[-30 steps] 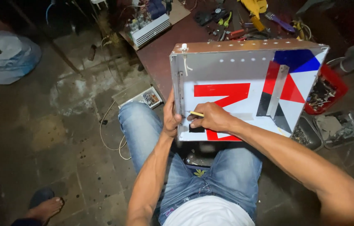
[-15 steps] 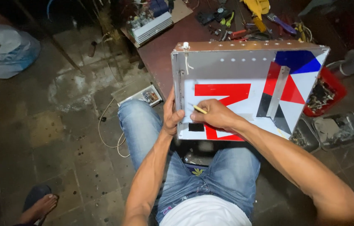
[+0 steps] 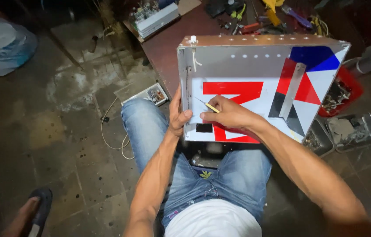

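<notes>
A shallow white metal box (image 3: pixel 238 66) with red, blue and black shapes inside rests on my lap, its open side up. My left hand (image 3: pixel 177 115) grips the box's left wall, thumb over the rim. My right hand (image 3: pixel 229 115) lies inside the box, fingers closed on a thin yellow-handled tool (image 3: pixel 208 105) whose metal tip points at the inner left wall. A small black square (image 3: pixel 204 127) sits just below the right hand. A grey metal strip (image 3: pixel 292 90) lies slanted across the coloured shapes on the right.
A brown table (image 3: pixel 168 37) behind the box holds hand tools (image 3: pixel 264 15) and a circuit unit (image 3: pixel 154 17). Trays of small parts (image 3: pixel 352 131) stand on the right. A white bag (image 3: pixel 1 46) lies far left, a cable (image 3: pixel 113 136) and a small board (image 3: pixel 148 93) on the stained floor.
My right hand has shifted a little with the tool inside the box. The left hand keeps its grip on the left wall.
</notes>
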